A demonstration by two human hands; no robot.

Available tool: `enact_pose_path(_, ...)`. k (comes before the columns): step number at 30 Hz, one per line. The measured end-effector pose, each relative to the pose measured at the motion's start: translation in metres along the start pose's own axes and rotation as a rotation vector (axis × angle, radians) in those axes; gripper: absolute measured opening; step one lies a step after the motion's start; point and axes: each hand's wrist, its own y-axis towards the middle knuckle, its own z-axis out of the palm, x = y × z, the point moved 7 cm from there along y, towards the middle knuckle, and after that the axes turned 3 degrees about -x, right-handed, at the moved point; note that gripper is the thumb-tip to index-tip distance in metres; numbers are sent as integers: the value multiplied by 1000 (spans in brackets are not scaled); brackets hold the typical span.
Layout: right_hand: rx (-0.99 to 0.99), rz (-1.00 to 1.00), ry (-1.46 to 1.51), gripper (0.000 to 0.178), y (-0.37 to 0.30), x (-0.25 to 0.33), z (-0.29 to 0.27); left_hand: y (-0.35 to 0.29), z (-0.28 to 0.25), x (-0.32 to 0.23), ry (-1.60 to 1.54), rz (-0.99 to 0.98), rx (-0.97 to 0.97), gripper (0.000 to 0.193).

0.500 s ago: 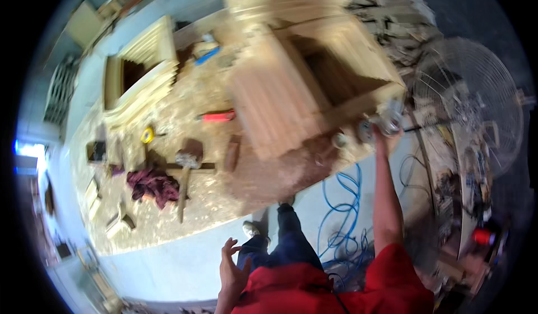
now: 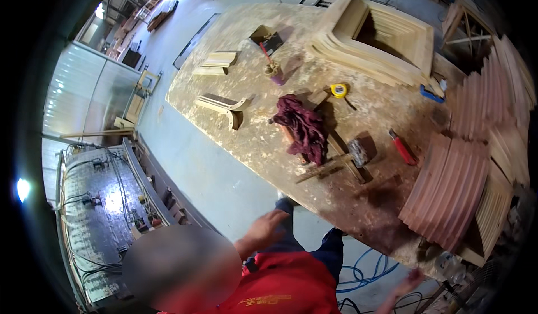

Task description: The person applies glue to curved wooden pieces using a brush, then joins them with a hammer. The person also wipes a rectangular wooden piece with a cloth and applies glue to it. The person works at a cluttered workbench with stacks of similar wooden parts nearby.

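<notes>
My left hand (image 2: pixel 263 230) hangs free in front of my red shirt, fingers spread, holding nothing. It is over the floor, short of the near edge of the dusty workbench (image 2: pixel 252 140). At the lower right my right hand (image 2: pixel 412 280) is a motion blur, apart from the bench corner; I cannot make out its fingers. Closest to it is a stack of ribbed wooden mouldings (image 2: pixel 448 190) on the bench's right end.
On the bench lie a maroon cloth (image 2: pixel 305 126), a mallet (image 2: pixel 358 151), a red-handled tool (image 2: pixel 403 147), a yellow tape measure (image 2: pixel 338 90), stacked square wooden frames (image 2: pixel 375 39) and curved wood pieces (image 2: pixel 221 105). A blue hose (image 2: pixel 364 269) coils on the floor by my legs.
The view has swung across the bench. My right hand has come off the wooden frame it was reaching to and dropped low. My left hand has risen a little.
</notes>
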Motion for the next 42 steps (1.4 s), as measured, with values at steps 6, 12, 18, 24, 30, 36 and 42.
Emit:
enact_pose_path(6, 772, -315, -278, 16, -129, 225, 446, 110, -134, 167, 104, -10, -166, 36)
enact_pose_path(12, 956, -878, -376, 28, -200, 251, 744, 290, -246, 332, -106, 57, -319, 39)
enact_pose_path(18, 1067, -617, -826, 42, -177, 191, 785, 427, -323, 370, -271, 79, -202, 44)
enact_pose_path(24, 1027, -420, -1125, 51, -195, 192, 788, 523, -414, 369, 165, 355, -525, 62)
enact_pose_path(30, 954, -329, -957, 46, -200, 247, 811, 651, -402, 332, 681, 509, -74, 22)
enact_pose_path(36, 954, -110, -604, 25, -221, 313, 819, 524, -398, 355, 707, 788, -132, 13)
enact_pose_path(42, 1027, -341, -279, 8, -216, 362, 934, 442, -423, 381, 499, 592, -394, 23)
